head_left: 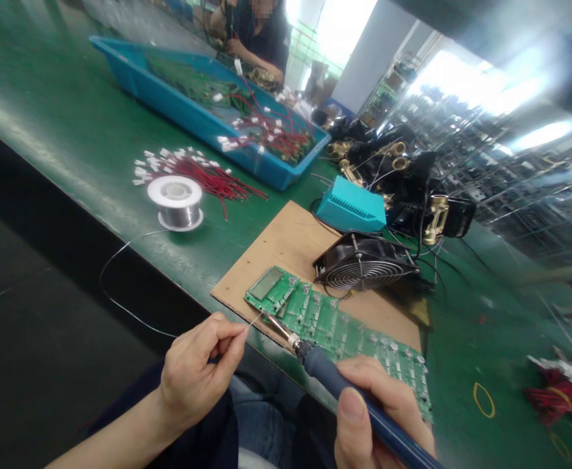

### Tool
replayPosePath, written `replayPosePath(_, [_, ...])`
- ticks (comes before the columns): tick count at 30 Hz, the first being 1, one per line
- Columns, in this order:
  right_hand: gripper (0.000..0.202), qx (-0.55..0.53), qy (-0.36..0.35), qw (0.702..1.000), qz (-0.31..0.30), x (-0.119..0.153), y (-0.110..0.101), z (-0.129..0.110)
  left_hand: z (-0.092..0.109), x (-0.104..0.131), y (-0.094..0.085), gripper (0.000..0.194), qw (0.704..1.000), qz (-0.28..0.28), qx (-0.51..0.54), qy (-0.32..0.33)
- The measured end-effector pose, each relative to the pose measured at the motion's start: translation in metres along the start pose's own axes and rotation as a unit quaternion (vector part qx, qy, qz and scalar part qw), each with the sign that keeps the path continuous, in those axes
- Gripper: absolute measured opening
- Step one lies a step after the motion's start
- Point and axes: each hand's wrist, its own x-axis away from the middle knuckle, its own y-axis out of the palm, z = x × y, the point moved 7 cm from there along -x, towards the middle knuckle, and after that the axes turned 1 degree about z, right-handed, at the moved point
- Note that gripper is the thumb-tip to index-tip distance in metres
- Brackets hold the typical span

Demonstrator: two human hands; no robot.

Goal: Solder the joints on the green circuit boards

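My left hand (pixel 199 365) pinches a thin solder wire (pixel 120 306) that loops back to a solder spool (pixel 176 202) on the bench. My right hand (pixel 374 410) grips a blue-handled soldering iron (pixel 325 371). Its tip and the wire end meet at the near left edge of a long green circuit board (pixel 344 332), beside the board's small grey display. The board lies on a brown cardboard sheet (pixel 286 244) at the bench's front edge.
A small black fan (pixel 364 264) and a teal soldering station (pixel 352 207) stand behind the board. Red wires with white connectors (pixel 198 172) lie by the spool. A blue tray (pixel 178 98) holds boards and wires. Another person (pixel 259 32) works at the far end. Black parts (pixel 413 182) sit at right.
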Motion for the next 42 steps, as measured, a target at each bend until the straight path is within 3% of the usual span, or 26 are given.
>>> replayPosePath(10, [0.009, 0.010, -0.002, 1.000, 0.009, 0.0012, 0.0002, 0.0005, 0.0014, -0.0020, -0.0012, 0.011, 1.000, 0.004, 0.004, 0.000])
replayPosePath(15, [0.014, -0.001, 0.017, 0.996, 0.085, 0.0026, -0.0061, 0.0006, 0.0045, -0.0029, -0.0026, 0.009, 1.000, 0.010, 0.005, 0.002])
replayPosePath(20, [0.016, 0.004, 0.020, 0.994, 0.104, 0.0024, -0.0066, -0.0008, 0.0047, -0.0029, -0.0003, 0.011, 1.000, 0.007, 0.004, 0.008])
replayPosePath(42, [0.011, -0.014, 0.011, 0.996, 0.083, 0.0022, -0.0027, -0.0016, 0.0034, -0.0055, 0.0045, 0.012, 1.000, 0.013, 0.014, 0.004])
